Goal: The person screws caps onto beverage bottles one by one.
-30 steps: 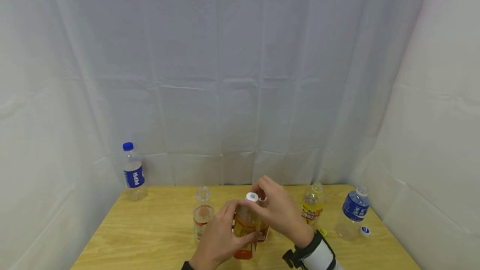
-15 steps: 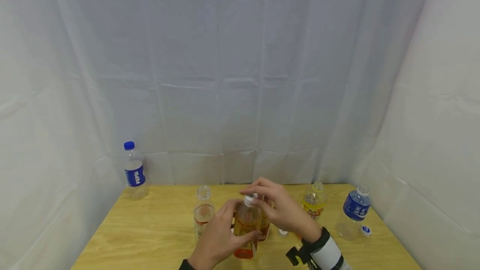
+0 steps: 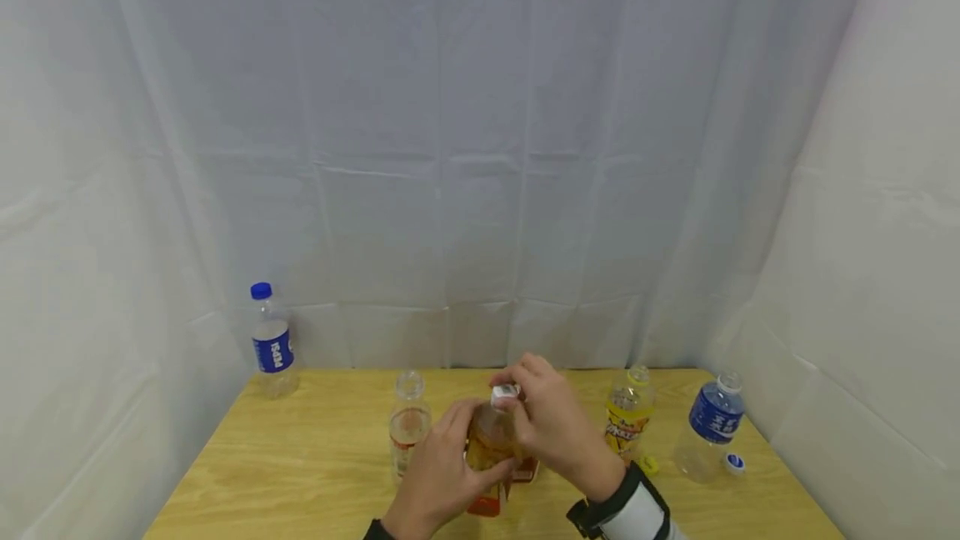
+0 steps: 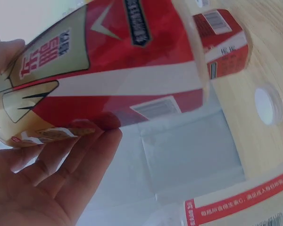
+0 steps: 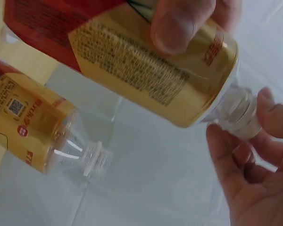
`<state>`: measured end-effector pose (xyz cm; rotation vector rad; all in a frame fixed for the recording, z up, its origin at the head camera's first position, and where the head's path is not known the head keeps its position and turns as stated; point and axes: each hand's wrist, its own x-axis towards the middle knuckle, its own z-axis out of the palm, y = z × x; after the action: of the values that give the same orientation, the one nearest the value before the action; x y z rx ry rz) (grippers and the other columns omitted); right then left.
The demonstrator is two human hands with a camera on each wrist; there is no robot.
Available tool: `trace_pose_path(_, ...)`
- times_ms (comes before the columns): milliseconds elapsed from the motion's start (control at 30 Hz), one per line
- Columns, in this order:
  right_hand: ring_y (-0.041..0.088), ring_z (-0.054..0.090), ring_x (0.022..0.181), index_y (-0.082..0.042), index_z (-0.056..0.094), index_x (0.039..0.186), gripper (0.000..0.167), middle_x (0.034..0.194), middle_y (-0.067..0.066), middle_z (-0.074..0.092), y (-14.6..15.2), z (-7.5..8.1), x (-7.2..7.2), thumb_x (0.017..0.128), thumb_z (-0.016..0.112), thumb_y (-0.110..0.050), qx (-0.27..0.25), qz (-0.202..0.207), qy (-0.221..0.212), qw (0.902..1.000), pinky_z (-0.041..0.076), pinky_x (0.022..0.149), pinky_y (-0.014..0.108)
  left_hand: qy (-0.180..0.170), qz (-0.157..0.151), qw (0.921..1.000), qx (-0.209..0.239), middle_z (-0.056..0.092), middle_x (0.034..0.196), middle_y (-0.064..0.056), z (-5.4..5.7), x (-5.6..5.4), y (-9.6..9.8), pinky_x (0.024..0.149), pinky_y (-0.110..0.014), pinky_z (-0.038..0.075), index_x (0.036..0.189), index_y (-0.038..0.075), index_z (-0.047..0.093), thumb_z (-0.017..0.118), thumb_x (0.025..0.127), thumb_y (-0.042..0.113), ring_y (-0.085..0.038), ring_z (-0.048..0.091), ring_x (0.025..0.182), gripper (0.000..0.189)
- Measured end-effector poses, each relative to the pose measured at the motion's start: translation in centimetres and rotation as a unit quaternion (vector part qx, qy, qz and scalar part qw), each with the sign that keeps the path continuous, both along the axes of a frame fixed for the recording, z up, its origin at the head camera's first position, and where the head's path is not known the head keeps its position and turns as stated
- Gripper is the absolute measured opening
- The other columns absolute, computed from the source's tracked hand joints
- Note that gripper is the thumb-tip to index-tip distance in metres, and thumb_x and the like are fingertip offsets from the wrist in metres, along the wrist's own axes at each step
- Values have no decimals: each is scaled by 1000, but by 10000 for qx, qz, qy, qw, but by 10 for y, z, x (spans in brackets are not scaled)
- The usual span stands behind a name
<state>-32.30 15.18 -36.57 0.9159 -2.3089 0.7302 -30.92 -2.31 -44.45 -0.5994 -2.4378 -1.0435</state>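
Note:
My left hand grips the body of a clear plastic bottle with a red and gold label, thumb on one side and fingers round the other. At its top, my right hand pinches a white cap between thumb and fingers. Clear screw threads show beside those fingers in the right wrist view. Just behind stands a second bottle with a red and gold label, its threaded neck bare; in the head view the hands mostly hide it. A loose white cap lies on the table near it.
Left of the hands stands an uncapped clear bottle. A blue-capped Pepsi bottle is at the back left. To the right are a yellow-labelled bottle, a yellow cap, a blue-labelled bottle and its neighbouring white-and-blue cap.
Half a second ago the right fingers were straighter over the cap; now they are curled in around it, and the wrist has turned. The left hand keeps its grip on the bottle.

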Motion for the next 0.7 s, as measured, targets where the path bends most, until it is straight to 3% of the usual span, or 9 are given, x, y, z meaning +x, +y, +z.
trace_pose_path(100,9,54,84,-11,71,102,11,93,-6,60,-6,-2,3,92,76,-16,-122,-366,-10,9993,51,69,24,169,204,9996,-114,63,121,0,0,1,0,74,-26,58,131,15,57,75,84,62,-13,66,95,70)
trace_pose_path(200,8,54,84,-13,70,102,15,94,-7,59,-6,-1,6,92,77,-21,-151,-456,-277,9985,52,69,23,123,167,9996,-186,63,124,0,2,1,-1,75,-26,58,133,15,56,76,83,61,-14,66,97,71)
trace_pose_path(267,8,54,82,-14,70,105,16,96,-6,58,-2,2,5,92,77,-20,-156,-166,-551,9982,52,67,22,8,-39,9999,-137,62,125,1,3,1,-3,74,-26,58,135,16,55,77,83,60,-13,65,98,71)
trace_pose_path(333,9,57,82,-14,70,112,21,104,-4,61,4,7,4,93,76,-15,-152,386,-808,9959,54,68,23,-151,-351,9993,-5,61,127,2,5,0,-6,74,-24,58,137,18,54,77,84,58,-13,65,99,71)
trace_pose_path(433,9,61,87,-16,69,124,28,112,-1,63,12,12,-1,96,70,-13,-116,1248,-1183,9850,57,73,24,-371,-734,9963,231,60,128,3,9,0,-11,74,-21,57,141,22,51,77,85,57,-13,65,102,72)
trace_pose_path(500,10,62,91,-15,69,125,28,112,-1,64,14,14,-2,97,68,-12,-100,1547,-1264,9798,57,76,25,-473,-893,9943,347,59,128,4,10,0,-13,74,-20,57,143,24,49,77,85,57,-14,66,103,73)
trace_pose_path(567,10,62,90,-14,70,122,25,103,-3,63,14,14,-2,97,68,-11,-114,1553,-1253,9798,57,76,25,-508,-930,9936,381,59,128,5,11,1,-14,74,-19,57,145,26,47,76,84,59,-15,66,104,75)
trace_pose_path(700,6,58,82,-17,72,111,21,94,-9,60,9,13,1,93,73,-7,-143,1071,-1038,9887,54,71,23,-392,-832,9952,341,60,127,7,10,3,-13,74,-20,57,143,27,49,73,84,64,-13,66,102,74)
